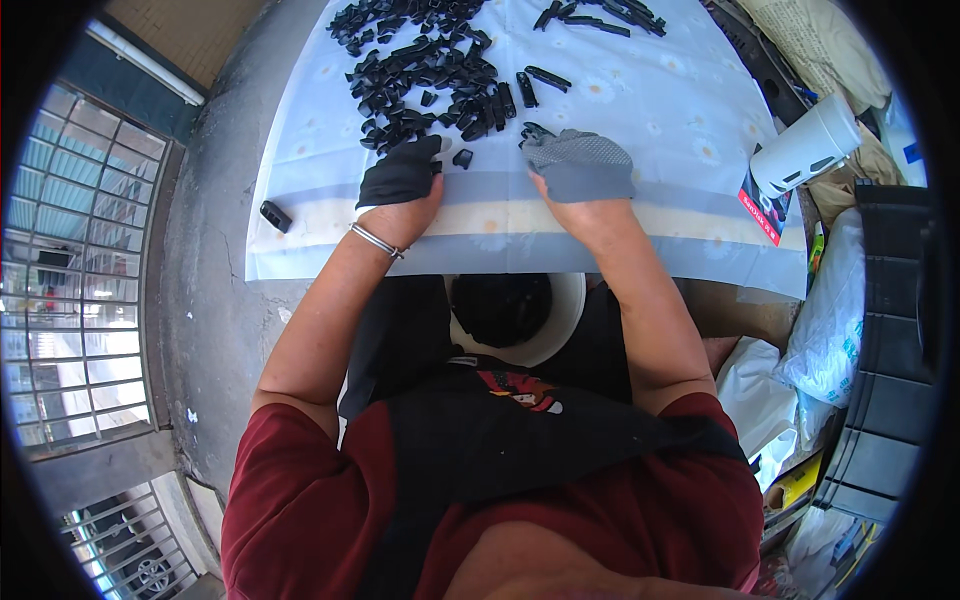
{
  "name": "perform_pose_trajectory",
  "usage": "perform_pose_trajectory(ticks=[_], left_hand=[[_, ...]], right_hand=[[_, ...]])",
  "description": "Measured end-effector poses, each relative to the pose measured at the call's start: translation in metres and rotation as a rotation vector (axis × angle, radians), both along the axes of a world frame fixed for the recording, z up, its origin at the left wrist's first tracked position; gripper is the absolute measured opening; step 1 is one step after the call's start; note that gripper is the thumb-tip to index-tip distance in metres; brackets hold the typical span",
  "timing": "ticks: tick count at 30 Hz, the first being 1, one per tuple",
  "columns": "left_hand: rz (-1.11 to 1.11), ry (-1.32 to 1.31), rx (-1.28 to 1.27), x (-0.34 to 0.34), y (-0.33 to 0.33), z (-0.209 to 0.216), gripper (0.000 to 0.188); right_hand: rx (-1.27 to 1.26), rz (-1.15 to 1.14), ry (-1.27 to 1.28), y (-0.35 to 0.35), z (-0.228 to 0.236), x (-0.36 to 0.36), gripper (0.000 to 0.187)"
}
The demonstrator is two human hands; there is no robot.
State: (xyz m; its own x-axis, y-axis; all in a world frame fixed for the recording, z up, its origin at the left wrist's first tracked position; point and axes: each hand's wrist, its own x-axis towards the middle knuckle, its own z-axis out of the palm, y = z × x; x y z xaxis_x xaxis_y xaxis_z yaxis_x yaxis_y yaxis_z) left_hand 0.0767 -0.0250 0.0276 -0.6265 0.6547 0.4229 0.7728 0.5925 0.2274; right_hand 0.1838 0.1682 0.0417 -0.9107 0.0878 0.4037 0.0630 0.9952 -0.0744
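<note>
My left hand [400, 178], in a black glove with a metal bangle at the wrist, is closed at the near edge of a heap of small black plastic pieces [435, 75]. Whatever its fingers hold is hidden. One loose black piece [462, 158] lies just to the right of that hand. My right hand [582, 165], in a grey dotted glove, is closed too, with something dark at its fingertips that I cannot make out. Beyond it are two longer black plastic pieces, one upright [526, 90] and one slanted [548, 78].
A pale flowered cloth covers the table [680, 180]. More long black pieces [605, 18] lie at the far side. A black object [275, 216] sits at the left edge, a white cylinder [805, 145] at the right. Below the near edge, a white bucket [572, 315] holds dark contents.
</note>
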Motion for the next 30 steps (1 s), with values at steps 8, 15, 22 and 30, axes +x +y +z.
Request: perform_pose_trajectory(ticks=[8,15,22,30], left_hand=[[0.067,-0.022,-0.135,-0.001,-0.014,-0.003,0.029],[0.038,-0.185,0.058,-0.004,-0.019,0.008,0.024],[0.126,-0.271,0.111,-0.001,-0.012,0.019,0.021],[0.094,-0.833,0.545,-0.011,-0.018,0.009,0.023]], right_hand=[[-0.03,0.223,-0.016,0.0,-0.009,0.001,0.027],[-0.17,0.226,-0.159,-0.009,0.018,0.012,0.027],[-0.404,0.071,-0.079,0.003,0.001,0.007,0.027],[-0.597,0.334,-0.077,-0.01,0.002,0.006,0.036]])
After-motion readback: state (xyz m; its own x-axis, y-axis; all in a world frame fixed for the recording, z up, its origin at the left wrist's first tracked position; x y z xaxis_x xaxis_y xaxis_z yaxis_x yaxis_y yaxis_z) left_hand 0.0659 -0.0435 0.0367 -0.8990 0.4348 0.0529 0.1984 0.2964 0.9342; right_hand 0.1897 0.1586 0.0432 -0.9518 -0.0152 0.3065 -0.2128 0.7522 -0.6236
